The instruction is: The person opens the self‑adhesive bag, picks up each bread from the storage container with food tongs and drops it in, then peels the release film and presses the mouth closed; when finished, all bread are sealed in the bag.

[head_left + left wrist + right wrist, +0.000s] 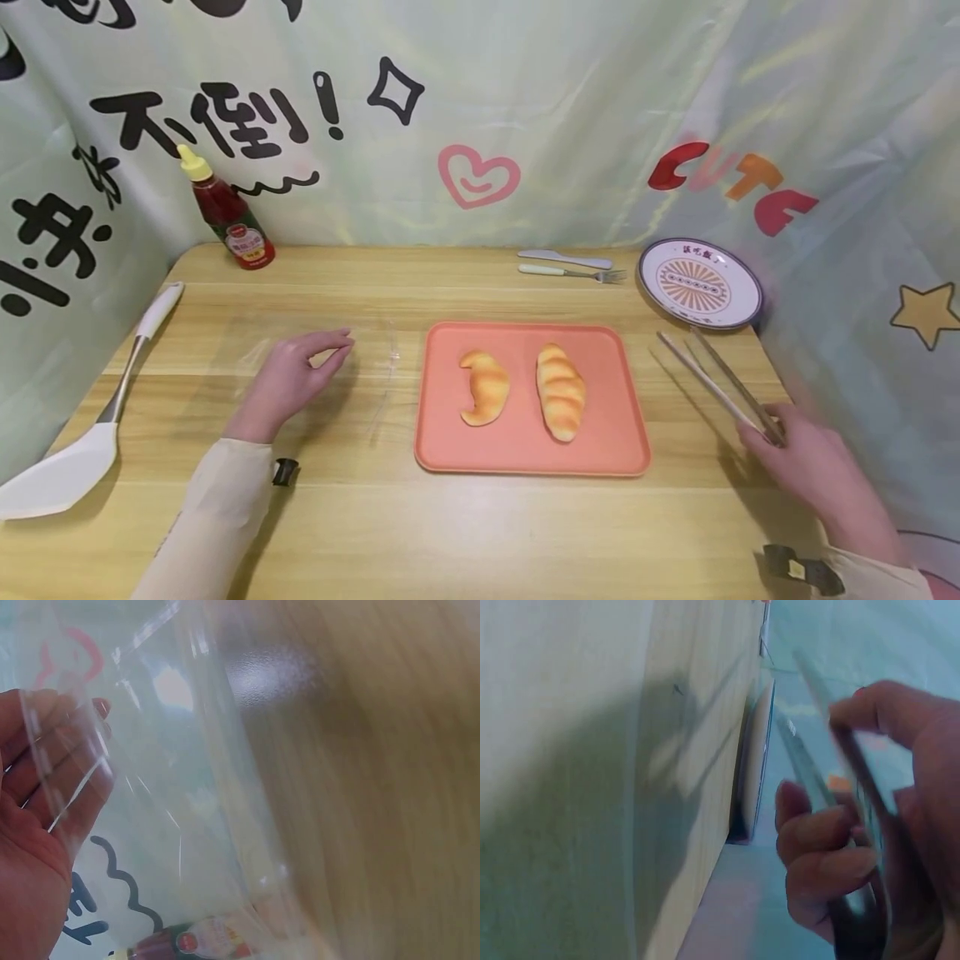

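In the head view my left hand [294, 379] is left of the pink tray, its thumb and fingertips close together on a clear plastic bag [386, 392]. The bag's film [199, 787] crosses in front of the fingers in the left wrist view. My right hand [813, 467] grips metal tongs [723, 387] at the tray's right, their arms spread and tips pointing away from me. Curled fingers [829, 874] wrap one arm of the tongs in the right wrist view. Nothing is between the tong tips.
The pink tray [525, 458] holds a curved croissant [489, 390] and a longer bread roll [560, 393]. Behind it lie a knife [566, 259] and a fork [570, 272]. A plate [697, 283] leans at the back right, a sauce bottle [238, 225] stands back left, and a white spatula [78, 462] lies left.
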Demonstrator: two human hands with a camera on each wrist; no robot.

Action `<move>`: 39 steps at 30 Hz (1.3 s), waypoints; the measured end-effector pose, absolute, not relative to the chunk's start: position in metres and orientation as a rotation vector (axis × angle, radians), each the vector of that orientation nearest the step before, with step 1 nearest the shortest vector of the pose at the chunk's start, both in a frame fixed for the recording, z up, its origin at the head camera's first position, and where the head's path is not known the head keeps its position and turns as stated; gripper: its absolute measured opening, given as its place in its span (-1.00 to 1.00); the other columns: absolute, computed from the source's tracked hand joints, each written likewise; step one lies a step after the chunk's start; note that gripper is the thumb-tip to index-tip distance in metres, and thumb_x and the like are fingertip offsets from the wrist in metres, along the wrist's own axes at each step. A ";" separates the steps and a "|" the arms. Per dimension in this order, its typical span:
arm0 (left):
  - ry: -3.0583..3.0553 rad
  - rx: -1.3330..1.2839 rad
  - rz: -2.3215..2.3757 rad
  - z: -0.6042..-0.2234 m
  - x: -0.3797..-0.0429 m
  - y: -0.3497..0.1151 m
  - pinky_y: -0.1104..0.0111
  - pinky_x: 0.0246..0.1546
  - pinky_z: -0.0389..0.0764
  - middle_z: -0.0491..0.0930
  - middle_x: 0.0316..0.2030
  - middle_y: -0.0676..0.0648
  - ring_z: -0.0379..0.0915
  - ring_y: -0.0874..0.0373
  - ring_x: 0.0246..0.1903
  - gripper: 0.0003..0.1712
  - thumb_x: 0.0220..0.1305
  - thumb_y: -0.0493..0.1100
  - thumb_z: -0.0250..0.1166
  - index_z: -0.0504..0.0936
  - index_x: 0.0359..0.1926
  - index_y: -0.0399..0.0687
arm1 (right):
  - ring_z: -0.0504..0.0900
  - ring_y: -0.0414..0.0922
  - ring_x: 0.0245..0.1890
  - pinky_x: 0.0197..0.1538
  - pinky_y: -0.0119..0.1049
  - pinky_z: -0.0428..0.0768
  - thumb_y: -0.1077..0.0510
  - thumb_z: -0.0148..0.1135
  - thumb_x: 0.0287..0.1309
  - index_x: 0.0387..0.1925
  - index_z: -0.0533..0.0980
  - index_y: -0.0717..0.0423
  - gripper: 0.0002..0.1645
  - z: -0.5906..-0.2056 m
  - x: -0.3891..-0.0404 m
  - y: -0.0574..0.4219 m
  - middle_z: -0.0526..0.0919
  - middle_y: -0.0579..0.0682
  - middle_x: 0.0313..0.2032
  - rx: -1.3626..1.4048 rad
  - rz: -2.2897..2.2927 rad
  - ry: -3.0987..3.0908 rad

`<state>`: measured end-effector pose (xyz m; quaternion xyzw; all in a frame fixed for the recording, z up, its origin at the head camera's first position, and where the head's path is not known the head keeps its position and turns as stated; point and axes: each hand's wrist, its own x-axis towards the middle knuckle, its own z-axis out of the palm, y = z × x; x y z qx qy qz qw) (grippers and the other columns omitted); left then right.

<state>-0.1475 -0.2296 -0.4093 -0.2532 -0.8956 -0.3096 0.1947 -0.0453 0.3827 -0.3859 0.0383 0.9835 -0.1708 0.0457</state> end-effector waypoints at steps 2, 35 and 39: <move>-2.512 -0.709 -0.871 -0.409 -0.147 -0.230 -0.03 -0.15 0.63 0.69 -0.12 -0.25 0.65 -0.19 -0.16 -0.84 0.12 -0.44 0.42 0.75 -0.23 -0.30 | 0.53 0.16 -0.40 -0.47 -0.08 0.48 -0.20 0.16 0.33 0.11 0.34 0.48 -0.23 -0.384 -0.045 0.380 0.58 0.27 -0.35 0.085 -0.521 3.001; -2.519 -0.672 -0.887 -0.405 -0.147 -0.231 -0.05 -0.11 0.61 0.68 -0.11 -0.27 0.64 -0.20 -0.13 -0.84 0.14 -0.43 0.41 0.75 -0.21 -0.31 | 0.32 -0.24 -0.69 -0.64 -0.36 0.29 -0.17 0.22 0.31 -0.25 0.49 -0.04 -0.70 -0.362 -0.024 0.326 0.35 -0.17 -0.63 -0.182 -0.680 2.744; -2.523 -0.670 -0.878 -0.406 -0.147 -0.232 -0.05 -0.11 0.61 0.68 -0.11 -0.27 0.64 -0.21 -0.13 -0.85 0.14 -0.42 0.41 0.75 -0.22 -0.30 | 0.26 -0.27 -0.66 -0.61 -0.37 0.25 -0.18 0.22 0.30 -0.34 0.43 -0.06 -0.68 -0.363 -0.022 0.322 0.31 -0.19 -0.64 -0.202 -0.684 2.739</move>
